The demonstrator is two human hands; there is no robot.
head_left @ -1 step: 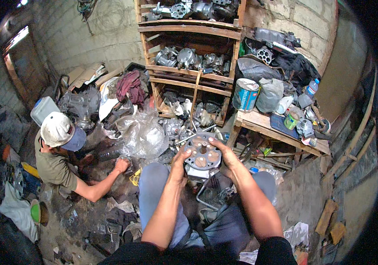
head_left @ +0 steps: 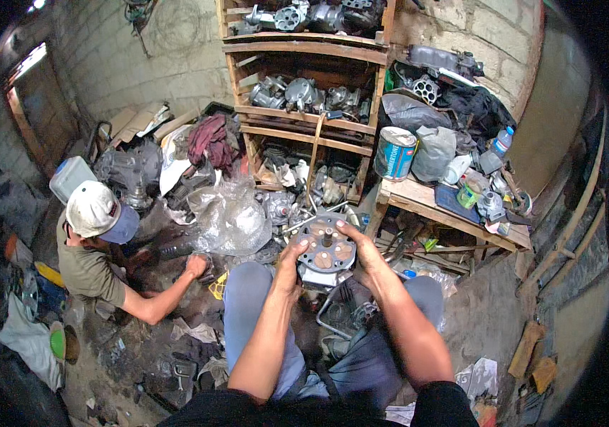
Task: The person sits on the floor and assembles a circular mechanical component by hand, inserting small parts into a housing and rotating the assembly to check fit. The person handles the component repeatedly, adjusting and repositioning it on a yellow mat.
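Observation:
Between my knees, my left hand (head_left: 289, 269) and my right hand (head_left: 363, 256) grip a round grey metal machine part (head_left: 327, 254) from opposite sides. Both thumbs rest on its upper face, and the other fingers wrap down around the sides, mostly hidden. That face has several brownish rounded areas around a short central shaft, with small holes along the rim. Under the disc shows a paler, blocky metal section (head_left: 321, 276). A bent metal handle or frame (head_left: 324, 317) lies just below it, near my feet.
At left, a person in a cap (head_left: 91, 260) crouches, one hand reaching toward dark parts. Clear plastic sheeting (head_left: 229, 220) lies ahead. A wooden shelf (head_left: 304, 48) holds metal castings. A low wooden bench (head_left: 418, 201) at right bears a blue can (head_left: 395, 156) and a bottle (head_left: 504, 141).

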